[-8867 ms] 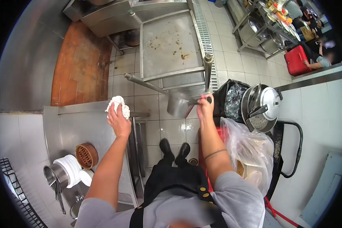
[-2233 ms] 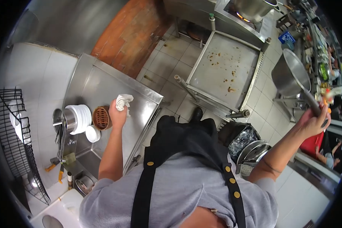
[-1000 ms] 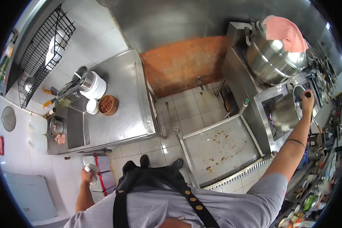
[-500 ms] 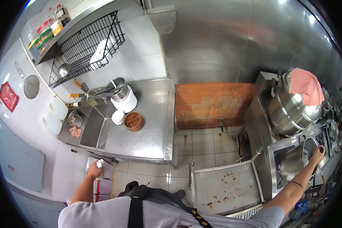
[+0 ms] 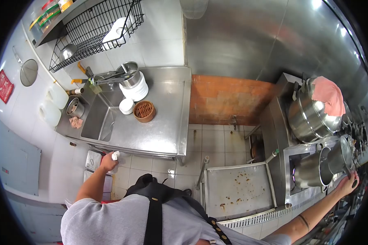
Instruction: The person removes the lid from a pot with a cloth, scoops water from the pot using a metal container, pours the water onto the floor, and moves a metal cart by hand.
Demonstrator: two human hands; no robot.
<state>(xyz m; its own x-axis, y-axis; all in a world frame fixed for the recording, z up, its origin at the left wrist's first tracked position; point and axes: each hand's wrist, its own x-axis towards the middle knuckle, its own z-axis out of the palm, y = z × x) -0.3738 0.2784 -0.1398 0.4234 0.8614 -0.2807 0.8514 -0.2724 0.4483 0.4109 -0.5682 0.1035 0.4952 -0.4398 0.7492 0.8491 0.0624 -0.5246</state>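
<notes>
My right hand (image 5: 348,183) is closed round the handle of a steel saucepan (image 5: 338,157). The saucepan is tilted beside the open mouth of a large steel pot (image 5: 308,172), partly overlapping it from my view. A bluish flame shows at the burner (image 5: 293,173) by the pot's left side. My left hand (image 5: 108,162) is closed on a small white cloth (image 5: 115,155), held low by the front edge of the sink counter (image 5: 159,143). Whether the saucepan holds anything is hidden.
A big lidded steamer pot (image 5: 310,114) with a pink cloth (image 5: 328,94) on it stands behind the burner. A low metal-framed table (image 5: 239,192) is between the stove and me. On the counter are a round brown basket (image 5: 144,112), white bowls (image 5: 126,106) and stacked plates (image 5: 135,90).
My right hand has lifted the saucepan out to the right of the large pot's mouth. My left hand, still holding the cloth, is slightly higher in view. The whole view has shifted.
</notes>
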